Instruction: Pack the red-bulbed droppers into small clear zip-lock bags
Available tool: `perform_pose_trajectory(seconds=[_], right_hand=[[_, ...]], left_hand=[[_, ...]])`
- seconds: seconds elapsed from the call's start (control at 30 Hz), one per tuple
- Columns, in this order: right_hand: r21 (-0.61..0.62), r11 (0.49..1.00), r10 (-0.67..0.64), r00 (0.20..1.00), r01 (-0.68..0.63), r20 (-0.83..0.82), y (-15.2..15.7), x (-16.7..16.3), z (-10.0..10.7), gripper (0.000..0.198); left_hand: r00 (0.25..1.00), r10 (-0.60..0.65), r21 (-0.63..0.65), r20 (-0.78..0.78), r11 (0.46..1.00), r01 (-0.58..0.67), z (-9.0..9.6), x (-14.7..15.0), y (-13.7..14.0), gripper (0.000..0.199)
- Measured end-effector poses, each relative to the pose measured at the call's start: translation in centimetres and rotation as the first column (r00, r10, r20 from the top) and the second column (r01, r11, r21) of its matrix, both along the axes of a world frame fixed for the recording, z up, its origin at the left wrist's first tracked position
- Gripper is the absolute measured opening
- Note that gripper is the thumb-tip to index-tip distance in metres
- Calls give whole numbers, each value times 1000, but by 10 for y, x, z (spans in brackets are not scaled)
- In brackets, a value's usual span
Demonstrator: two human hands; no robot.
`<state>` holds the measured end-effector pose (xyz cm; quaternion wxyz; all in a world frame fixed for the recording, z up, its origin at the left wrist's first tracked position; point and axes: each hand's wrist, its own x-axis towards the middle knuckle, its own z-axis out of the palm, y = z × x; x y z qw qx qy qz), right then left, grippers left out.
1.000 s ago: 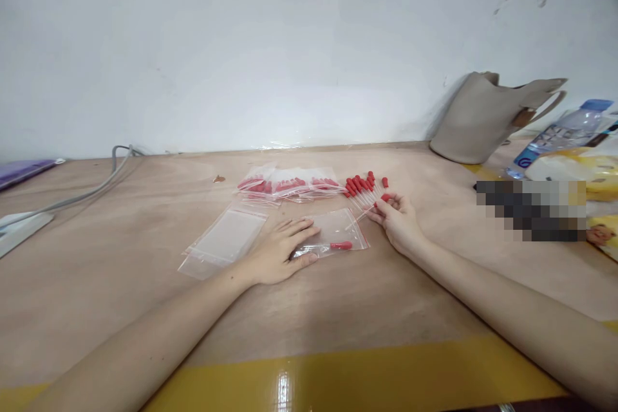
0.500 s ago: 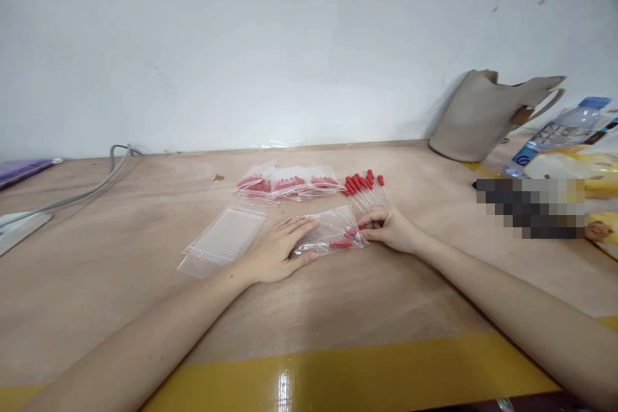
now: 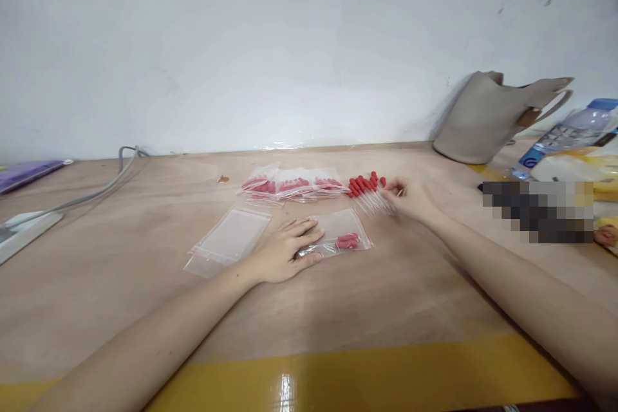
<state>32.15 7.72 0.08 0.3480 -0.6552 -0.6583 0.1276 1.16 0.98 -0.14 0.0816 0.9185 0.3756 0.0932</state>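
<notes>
On our table, our spread left hand likely steadies a bag; we can't tell if our right hand pinches droppers.

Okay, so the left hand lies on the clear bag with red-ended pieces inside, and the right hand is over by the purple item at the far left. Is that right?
Not quite: the right hand is at the loose red-ended pieces, as the head view shows. The left hand does lie on the clear bag.
</notes>
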Motion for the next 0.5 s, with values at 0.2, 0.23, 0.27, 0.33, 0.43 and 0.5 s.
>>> perform_pose_trajectory(seconds=[0.2, 0.23, 0.27, 0.33, 0.43, 0.5], right_hand=[[-181, 943, -240, 947, 280, 214, 50, 15, -2, 41], [-217, 934, -237, 946, 285, 223, 52, 12, -1, 40], [-248, 926, -230, 946, 284, 227, 54, 8, 0, 38], [-293, 916, -210, 950, 274, 231, 54, 1, 5, 35], [-215, 945, -213, 962, 248, 173, 46, -6, 13, 45], [-89, 977, -187, 978, 195, 93, 35, -10, 16, 55]], left_hand=[[1000, -8, -7, -4, 1000, 8, 1, 1, 0, 49], [1000, -7, -5, -4, 1000, 7, 1, 1, -1, 48], [1000, -6, -4, -6, 1000, 6, 2, 1, -1, 48], [1000, -1, 2, -9, 1000, 1, 2, 1, -2, 48], [1000, 6, 10, -7, 1000, -6, 2, 1, -2, 48], [1000, 6, 18, 0, 1000, -6, 1, 1, -2, 48]])
